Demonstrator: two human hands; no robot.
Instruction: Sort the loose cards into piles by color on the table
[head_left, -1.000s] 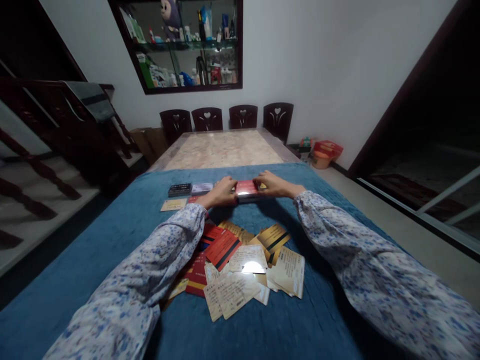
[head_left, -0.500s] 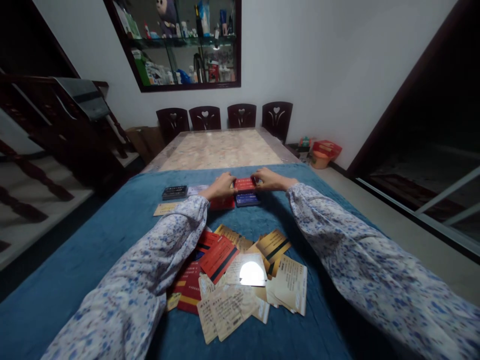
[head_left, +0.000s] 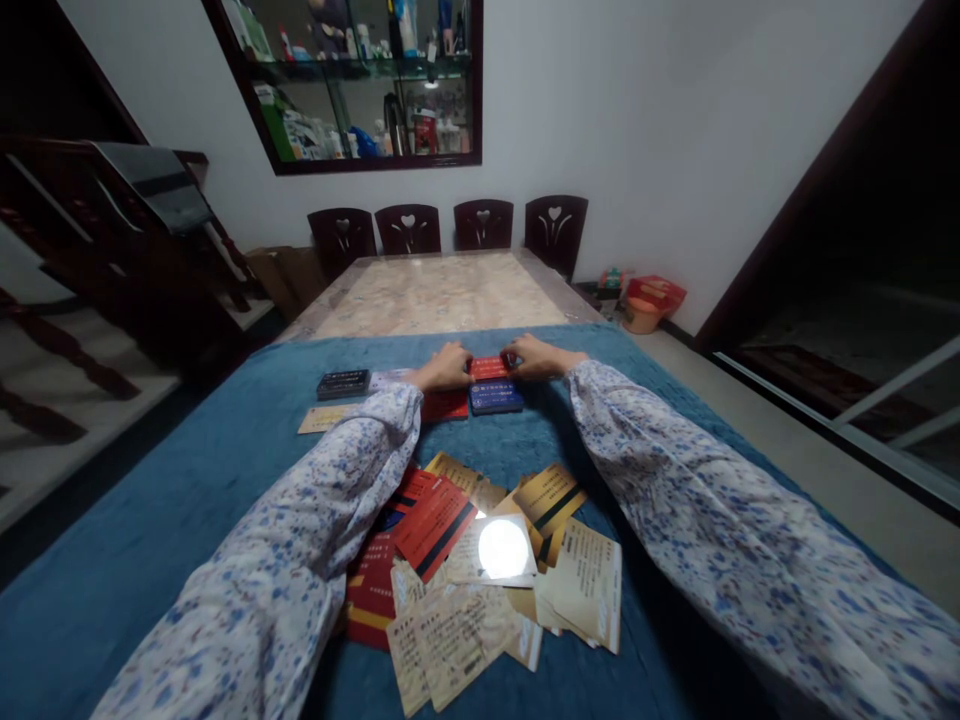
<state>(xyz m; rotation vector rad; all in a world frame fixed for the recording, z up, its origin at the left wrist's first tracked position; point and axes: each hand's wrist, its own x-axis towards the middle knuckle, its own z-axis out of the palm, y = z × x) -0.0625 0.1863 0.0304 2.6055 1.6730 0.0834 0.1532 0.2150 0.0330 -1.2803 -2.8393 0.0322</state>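
Between my two hands lies a stack of red cards [head_left: 489, 368], just behind a stack of blue cards [head_left: 496, 397]. My left hand [head_left: 444, 368] closes on the left end of the red stack, and my right hand [head_left: 536, 357] pinches its right end. Other red cards [head_left: 445, 406] lie under and in front of my left hand. Farther left are a black card stack [head_left: 343, 384], a pale lilac stack [head_left: 390, 378] partly hidden by my left hand, and a beige card [head_left: 324, 418]. Nearer me spreads a loose pile of red, gold and cream cards [head_left: 461, 635].
A blue cloth [head_left: 600, 660] covers the near part of the table, and its bare marbled top [head_left: 442, 290] shows beyond. Several dark chairs [head_left: 484, 224] stand at the far end. On the floor to the right is an orange bucket [head_left: 642, 316] with a red bag.
Both hands have moved slightly back with the red cards and lowered them behind the blue stack, which now shows in front. The view has tilted down a little.
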